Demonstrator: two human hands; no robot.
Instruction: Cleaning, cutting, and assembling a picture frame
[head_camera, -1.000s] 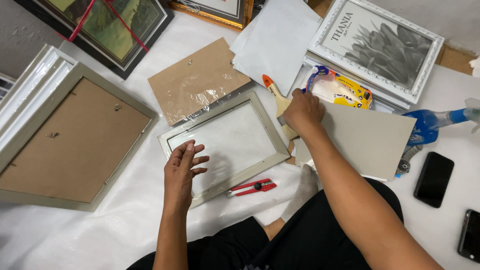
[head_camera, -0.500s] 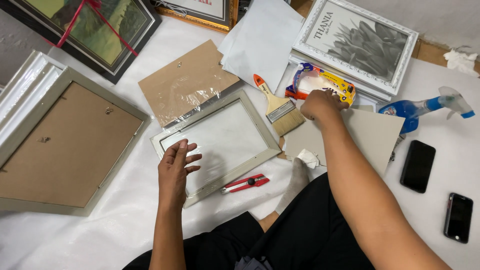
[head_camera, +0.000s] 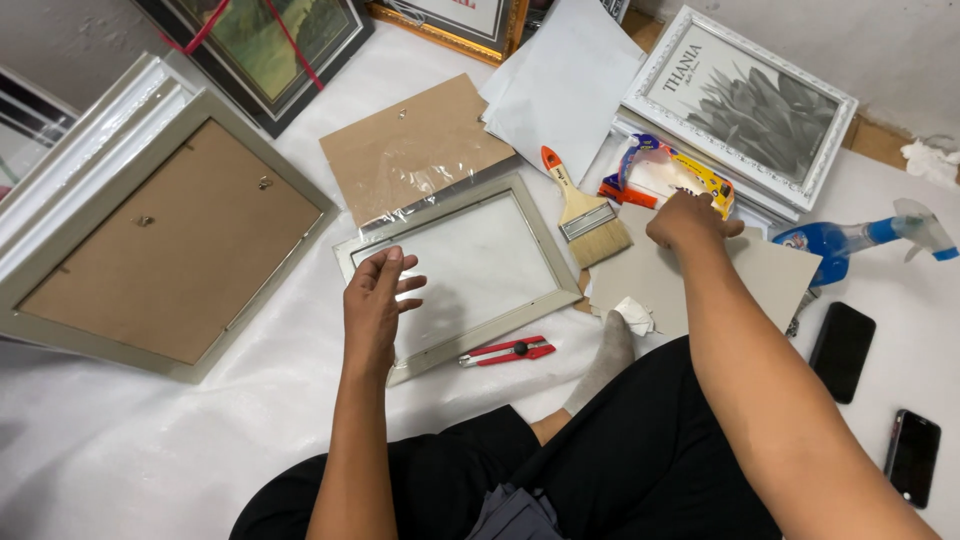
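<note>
A small grey-green picture frame (head_camera: 560, 275) lies in front of me on the white sheet, its glass facing up. My left hand (head_camera: 378, 300) rests flat on the glass near the frame's left edge, fingers spread, holding nothing. My right hand (head_camera: 688, 220) reaches over a grey card (head_camera: 770, 275) to a colourful packet of tissues (head_camera: 650, 170). Its fingers curl down onto the packet's opening, and what they pinch is hidden. A flat paintbrush with an orange handle (head_camera: 585, 215) lies between the frame and the packet. A red utility knife (head_camera: 505, 351) lies just below the frame.
A brown backing board under clear film (head_camera: 410, 150) lies behind the small frame. A large frame (head_camera: 170, 235) lies face down at left. At right are a white ornate frame with a plant print (head_camera: 745, 100), a blue spray bottle (head_camera: 850, 238) and two phones (head_camera: 843, 350) (head_camera: 912, 456). A crumpled tissue (head_camera: 633, 315) sits by my foot.
My right hand has moved right, from beside the paintbrush to the tissue packet. My left hand has stayed on the glass.
</note>
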